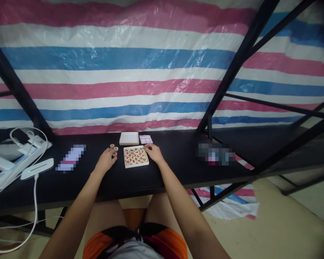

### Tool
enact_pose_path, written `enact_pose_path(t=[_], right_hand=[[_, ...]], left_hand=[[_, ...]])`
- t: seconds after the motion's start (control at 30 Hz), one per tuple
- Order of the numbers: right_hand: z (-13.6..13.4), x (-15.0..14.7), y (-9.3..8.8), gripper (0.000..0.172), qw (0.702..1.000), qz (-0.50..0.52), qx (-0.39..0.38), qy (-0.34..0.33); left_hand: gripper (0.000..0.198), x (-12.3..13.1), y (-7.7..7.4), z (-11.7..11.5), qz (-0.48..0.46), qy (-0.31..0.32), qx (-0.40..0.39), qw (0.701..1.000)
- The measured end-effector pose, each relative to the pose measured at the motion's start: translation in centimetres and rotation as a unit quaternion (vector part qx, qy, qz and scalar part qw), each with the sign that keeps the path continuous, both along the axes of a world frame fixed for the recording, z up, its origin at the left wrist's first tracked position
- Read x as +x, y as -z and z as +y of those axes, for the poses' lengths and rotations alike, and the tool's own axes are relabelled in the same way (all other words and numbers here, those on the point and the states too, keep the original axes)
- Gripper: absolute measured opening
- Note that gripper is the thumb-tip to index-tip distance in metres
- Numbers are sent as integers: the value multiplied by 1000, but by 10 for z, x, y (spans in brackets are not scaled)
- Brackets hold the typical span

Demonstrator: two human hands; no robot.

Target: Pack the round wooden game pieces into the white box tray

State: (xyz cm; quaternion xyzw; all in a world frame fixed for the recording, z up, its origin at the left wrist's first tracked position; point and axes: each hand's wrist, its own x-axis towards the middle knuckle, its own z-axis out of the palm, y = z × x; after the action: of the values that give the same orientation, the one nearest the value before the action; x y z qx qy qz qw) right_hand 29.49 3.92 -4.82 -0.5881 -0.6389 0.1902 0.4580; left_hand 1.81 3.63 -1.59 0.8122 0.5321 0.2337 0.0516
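Observation:
A shallow white box on the black desk holds rows of round xiangqi pieces, with red characters in the nearer rows and dark ones at the back. My right hand is at the box's far right corner, fingers pressed together; whatever they grip is hidden. To the left of the box, my left hand curls its fingertips around a xiangqi piece. Just beyond those fingers lie two loose xiangqi pieces.
Behind the box sit a white lid and a small printed card. At left are a blurred phone-like object, a white device and a power strip with cables. Blurred items lie right, near black frame posts.

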Motion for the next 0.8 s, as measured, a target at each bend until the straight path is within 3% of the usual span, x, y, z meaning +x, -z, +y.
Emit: enact_pose_path(t=[0.2, 0.53, 0.8], right_hand=[[-2, 0, -1, 17, 1000, -4, -6, 1], [-2, -1, -1, 17, 1000, -5, -4, 1], [-3, -1, -2, 18, 1000, 0, -5, -6]], left_hand=[[8, 0, 4, 3, -104, 22, -14, 994], [7, -6, -4, 6, -165, -34, 8, 986], [8, -8, -1, 18, -172, -24, 9, 985]])
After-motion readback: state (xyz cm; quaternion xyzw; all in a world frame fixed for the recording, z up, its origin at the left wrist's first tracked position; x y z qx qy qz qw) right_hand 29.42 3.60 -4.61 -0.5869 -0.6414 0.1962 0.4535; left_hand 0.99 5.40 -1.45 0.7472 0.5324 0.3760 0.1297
